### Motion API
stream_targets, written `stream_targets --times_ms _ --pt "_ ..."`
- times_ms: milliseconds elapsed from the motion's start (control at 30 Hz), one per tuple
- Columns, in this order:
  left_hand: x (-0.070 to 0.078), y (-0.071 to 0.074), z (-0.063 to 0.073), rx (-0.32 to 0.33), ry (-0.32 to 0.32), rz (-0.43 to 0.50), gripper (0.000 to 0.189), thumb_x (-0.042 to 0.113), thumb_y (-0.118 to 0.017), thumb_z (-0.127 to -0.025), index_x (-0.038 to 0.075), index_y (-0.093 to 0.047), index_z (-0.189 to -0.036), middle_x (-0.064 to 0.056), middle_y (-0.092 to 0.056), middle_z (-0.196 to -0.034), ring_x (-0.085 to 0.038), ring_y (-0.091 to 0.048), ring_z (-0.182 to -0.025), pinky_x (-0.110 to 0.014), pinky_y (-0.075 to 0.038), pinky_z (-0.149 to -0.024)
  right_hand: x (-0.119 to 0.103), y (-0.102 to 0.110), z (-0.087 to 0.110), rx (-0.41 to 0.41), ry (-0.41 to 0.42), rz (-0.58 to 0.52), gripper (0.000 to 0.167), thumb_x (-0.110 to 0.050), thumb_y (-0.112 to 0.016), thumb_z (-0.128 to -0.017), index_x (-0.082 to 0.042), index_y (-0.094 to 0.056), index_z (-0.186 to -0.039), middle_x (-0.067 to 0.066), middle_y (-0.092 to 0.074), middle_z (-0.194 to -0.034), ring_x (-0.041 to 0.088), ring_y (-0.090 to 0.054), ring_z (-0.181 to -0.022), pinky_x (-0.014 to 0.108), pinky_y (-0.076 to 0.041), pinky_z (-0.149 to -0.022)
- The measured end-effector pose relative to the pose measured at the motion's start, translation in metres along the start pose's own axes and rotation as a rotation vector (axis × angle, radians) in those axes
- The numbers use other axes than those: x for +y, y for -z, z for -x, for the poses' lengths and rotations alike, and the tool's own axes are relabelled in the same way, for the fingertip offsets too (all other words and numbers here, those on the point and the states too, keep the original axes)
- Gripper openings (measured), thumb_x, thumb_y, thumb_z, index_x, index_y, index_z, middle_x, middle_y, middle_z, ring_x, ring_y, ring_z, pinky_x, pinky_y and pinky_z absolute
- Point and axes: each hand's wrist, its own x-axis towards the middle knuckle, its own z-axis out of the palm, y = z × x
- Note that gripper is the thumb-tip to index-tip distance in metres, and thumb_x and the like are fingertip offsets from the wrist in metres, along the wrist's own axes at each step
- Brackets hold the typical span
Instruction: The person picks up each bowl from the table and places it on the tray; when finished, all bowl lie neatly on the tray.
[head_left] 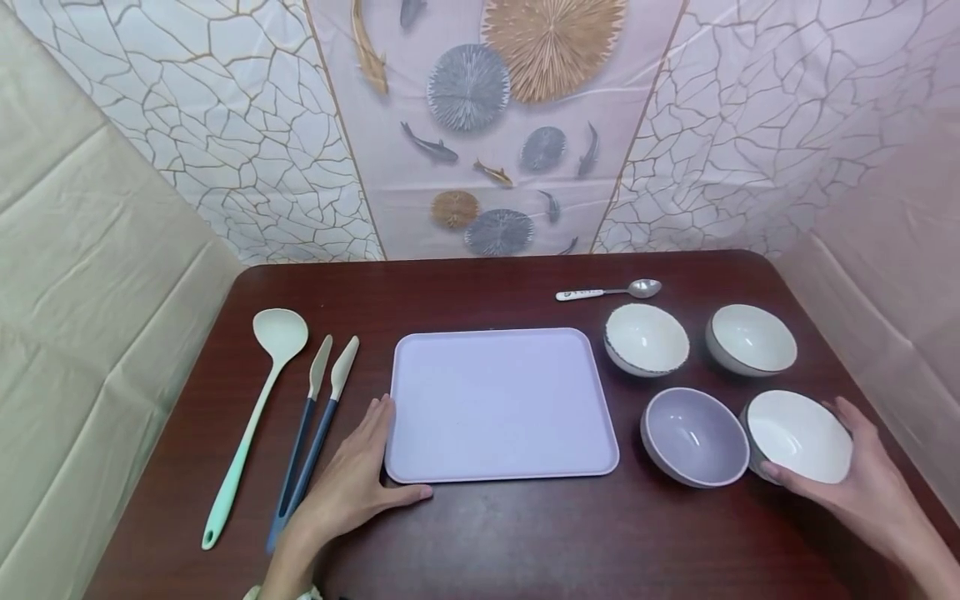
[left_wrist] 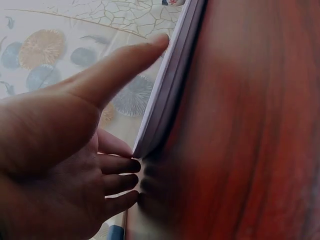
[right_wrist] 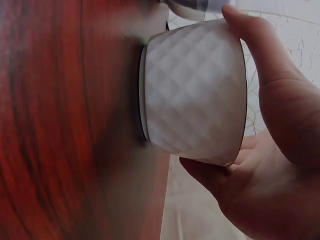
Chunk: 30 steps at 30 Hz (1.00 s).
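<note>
In the head view my left hand (head_left: 352, 475) lies at the near left corner of a lavender rectangular tray (head_left: 502, 408). Its fingers are fairly straight along the tray's left side, with the thumb by the front edge; the left wrist view shows the fingertips close to the rim. At the far right, my right hand (head_left: 862, 483) holds a white bowl (head_left: 798, 437) by its sides, thumb at the near left and fingers at the right. This bowl (right_wrist: 195, 92) has a quilted diamond pattern outside, and its base is on or very close to the table. Beside it stands a lavender bowl (head_left: 696, 437).
Two more white bowls, one with a speckled rim (head_left: 647, 340) and one plain (head_left: 752, 340), stand behind. A spoon (head_left: 609, 291) lies at the back. Left of the tray are a pale green ladle (head_left: 281, 335) and blue-handled tongs (head_left: 307, 450). Cloth walls surround the dark table (head_left: 510, 542).
</note>
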Motion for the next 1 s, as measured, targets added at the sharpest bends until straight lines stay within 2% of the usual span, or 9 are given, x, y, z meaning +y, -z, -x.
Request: stream_targets --times_ms 133,200,267,367,533,700,833,933,1000 --pt "-0.002 -0.003 0.000 0.021 -0.017 0.000 0.123 0.055 -0.083 -0.070 -0.003 -0.015 -0.155 -0.019 -0.016 -0.160 -0.032 -0.013 -0.147 -0.062 -0.025 -0.108 0.003 0.001 0.000 -0.023 0.016 0.010 0.127 -0.013 -0.092 -0.063 0.000 -0.007 -0.156 0.042 -0.022 -0.145 0.046 -0.028 -0.126 0.003 -0.010 -0.090" --pt "-0.002 -0.004 0.000 0.029 -0.023 -0.002 0.122 0.054 -0.084 -0.071 -0.002 -0.015 -0.155 -0.018 -0.018 -0.160 -0.032 -0.014 -0.147 -0.061 -0.025 -0.108 0.005 0.001 -0.001 -0.019 0.045 0.008 0.125 -0.011 -0.094 -0.059 0.006 -0.014 -0.153 0.042 -0.030 -0.139 0.038 -0.037 -0.122 0.003 -0.013 -0.090" --pt "-0.003 -0.004 0.000 0.031 -0.024 -0.003 0.121 0.054 -0.083 -0.071 -0.002 -0.016 -0.155 -0.017 -0.018 -0.160 -0.031 -0.014 -0.147 -0.061 -0.026 -0.107 0.007 0.001 -0.001 -0.013 0.063 0.002 0.118 -0.009 -0.094 -0.056 0.007 -0.023 -0.149 0.034 -0.040 -0.131 0.019 -0.044 -0.116 0.003 -0.019 -0.088" --pt "-0.004 -0.004 0.000 0.030 -0.019 0.000 0.120 0.054 -0.083 -0.071 -0.001 -0.016 -0.155 -0.016 -0.019 -0.160 -0.031 -0.014 -0.147 -0.063 -0.026 -0.106 0.008 0.001 -0.001 -0.003 0.050 0.018 0.111 -0.010 -0.095 -0.056 0.006 -0.032 -0.145 0.026 -0.048 -0.122 -0.009 -0.039 -0.094 0.004 -0.027 -0.075" --pt "-0.005 -0.004 0.001 0.027 -0.013 0.006 0.119 0.053 -0.083 -0.072 0.000 -0.016 -0.156 -0.015 -0.019 -0.160 -0.030 -0.014 -0.147 -0.065 -0.027 -0.105 0.006 0.004 0.000 0.021 -0.014 0.060 0.109 -0.014 -0.096 -0.056 0.004 -0.035 -0.144 0.026 -0.048 -0.122 -0.012 -0.036 -0.091 0.005 -0.027 -0.071" --pt "-0.007 -0.004 0.002 0.029 -0.010 0.010 0.118 0.052 -0.083 -0.072 0.001 -0.016 -0.156 -0.015 -0.019 -0.160 -0.030 -0.014 -0.147 -0.066 -0.026 -0.104 0.003 0.014 -0.003 0.045 -0.023 0.022 0.100 -0.011 -0.095 -0.058 -0.003 -0.042 -0.142 -0.003 -0.046 -0.120 -0.010 -0.039 -0.095 0.005 -0.028 -0.073" --pt "-0.009 -0.004 0.001 0.021 -0.017 0.014 0.118 0.053 -0.083 -0.073 0.003 -0.016 -0.156 -0.014 -0.019 -0.160 -0.029 -0.014 -0.147 -0.066 -0.026 -0.104 -0.005 0.026 0.002 0.100 0.025 -0.091 0.098 0.007 -0.090 -0.054 -0.008 -0.047 -0.141 -0.014 -0.048 -0.122 -0.005 -0.045 -0.100 0.004 -0.031 -0.079" --pt "-0.010 -0.002 -0.001 0.021 -0.021 0.020 0.119 0.053 -0.083 -0.072 0.003 -0.016 -0.156 -0.014 -0.019 -0.160 -0.029 -0.014 -0.147 -0.064 -0.026 -0.106 -0.020 0.033 0.005 0.133 0.117 -0.190 0.110 0.020 -0.084 -0.040 -0.005 -0.049 -0.141 -0.010 -0.053 -0.125 0.001 -0.049 -0.108 0.006 -0.034 -0.085" --pt "-0.012 -0.001 -0.002 0.023 -0.019 0.022 0.119 0.053 -0.083 -0.072 0.003 -0.016 -0.156 -0.014 -0.020 -0.160 -0.029 -0.014 -0.147 -0.064 -0.026 -0.106 -0.037 0.036 0.005 0.091 0.182 -0.227 0.121 0.024 -0.082 -0.034 -0.001 -0.043 -0.145 -0.006 -0.052 -0.132 0.003 -0.049 -0.113 0.007 -0.034 -0.088"
